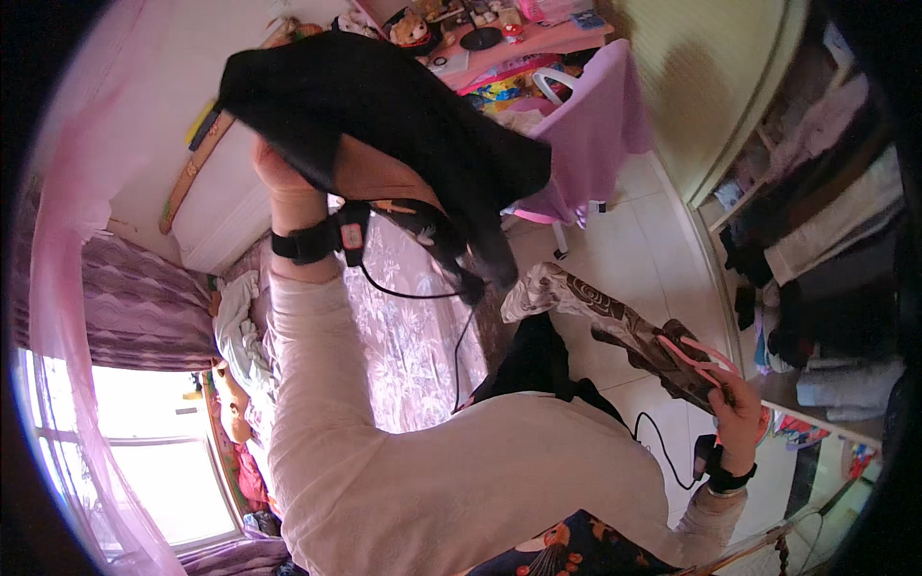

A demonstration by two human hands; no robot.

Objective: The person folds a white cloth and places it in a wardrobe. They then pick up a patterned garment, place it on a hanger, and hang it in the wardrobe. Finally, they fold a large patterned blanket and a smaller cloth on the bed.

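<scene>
A black cloth garment (403, 115) with a brown inner patch hangs from my raised left hand (279, 169), whose fingers are partly hidden by the cloth. Low on the right, my right hand (736, 410) grips a pink strap or hanger (695, 356) together with a bunched brown and white patterned cloth (605, 309). The pale end of that cloth points toward the lower edge of the black garment. Each wrist wears a black band with a small device and a cable.
A bed (418, 317) with a floral cover lies to the left, below a window (158, 475). Ahead stand a pink desk (490, 54) with plush toys and a chair draped in purple cloth (598, 129). An open wardrobe (828, 288) full of clothes is at right.
</scene>
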